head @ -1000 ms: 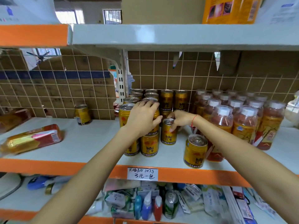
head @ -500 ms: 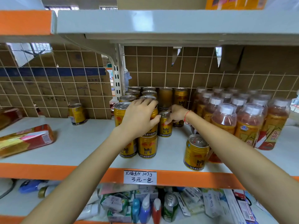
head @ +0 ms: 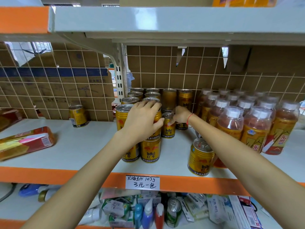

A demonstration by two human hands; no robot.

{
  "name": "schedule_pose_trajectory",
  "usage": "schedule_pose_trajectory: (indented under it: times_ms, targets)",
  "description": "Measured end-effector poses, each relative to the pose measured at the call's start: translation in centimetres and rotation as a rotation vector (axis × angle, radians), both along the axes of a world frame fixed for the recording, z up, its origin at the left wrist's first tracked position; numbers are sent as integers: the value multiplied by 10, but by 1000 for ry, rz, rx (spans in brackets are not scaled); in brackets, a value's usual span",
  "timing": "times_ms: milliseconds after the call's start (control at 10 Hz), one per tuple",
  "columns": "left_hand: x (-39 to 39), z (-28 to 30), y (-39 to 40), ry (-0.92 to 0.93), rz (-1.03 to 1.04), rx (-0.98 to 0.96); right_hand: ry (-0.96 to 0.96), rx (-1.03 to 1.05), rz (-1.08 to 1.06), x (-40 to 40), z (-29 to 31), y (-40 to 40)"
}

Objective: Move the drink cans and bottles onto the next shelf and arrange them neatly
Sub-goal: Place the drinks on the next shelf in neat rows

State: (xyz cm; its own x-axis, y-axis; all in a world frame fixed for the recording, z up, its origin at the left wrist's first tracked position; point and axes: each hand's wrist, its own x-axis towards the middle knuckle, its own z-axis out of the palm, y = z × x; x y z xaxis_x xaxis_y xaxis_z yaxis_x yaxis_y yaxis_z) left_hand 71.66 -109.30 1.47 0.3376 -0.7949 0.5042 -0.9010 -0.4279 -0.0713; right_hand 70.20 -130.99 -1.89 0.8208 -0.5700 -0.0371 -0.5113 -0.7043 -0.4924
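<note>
On the white metal shelf (head: 85, 146), my left hand (head: 142, 123) gripped the upper gold stacked can (head: 156, 129); my right hand (head: 180, 115) pinched a short gold drink can (head: 168, 129) beside it, left of the orange-labelled bottles (head: 231, 123).

White shelf (head: 85, 146) w/ orange front edge; handwritten price tag (head: 142, 182) at 6 o'clock on that edge. Gold cans (head: 137, 98) stand in rows from centre to 12 o'clock, some stacked two high. One single can (head: 168, 125) just right of the stack, another lone can (head: 200, 157) near the front edge at 4 o'clock. White-capped bottles (head: 231, 119) packed at 2–3 o'clock. Stray can (head: 77, 115) at 10 o'clock by the wire back. Red-yellow packet (head: 24, 143) lies flat at 9 o'clock.
</note>
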Motion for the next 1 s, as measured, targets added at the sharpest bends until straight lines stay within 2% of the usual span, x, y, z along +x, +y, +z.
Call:
schedule_pose_trajectory:
  times_ms: [300, 400, 500, 600, 700, 1000]
  targets:
    - [0, 0, 0, 17, 0, 12, 19, -125, 54, -13, 14, 3]
    - [0, 1, 0, 30, 6, 17, 232, -153, 201, -43, 49, 14]
    - [-2, 2, -2, 44, 28, 21, 591, -1, 372, -82, 72, 36]
    - [-3, 2, -2, 47, 32, 18, 881, -156, 462, -110, 71, 54]
    - [-3, 2, -2, 48, 31, 14, 896, -231, 475, -124, 64, 60]
    - [-1, 0, -2, 48, 21, -13, 655, -250, 477, -121, 64, 59]
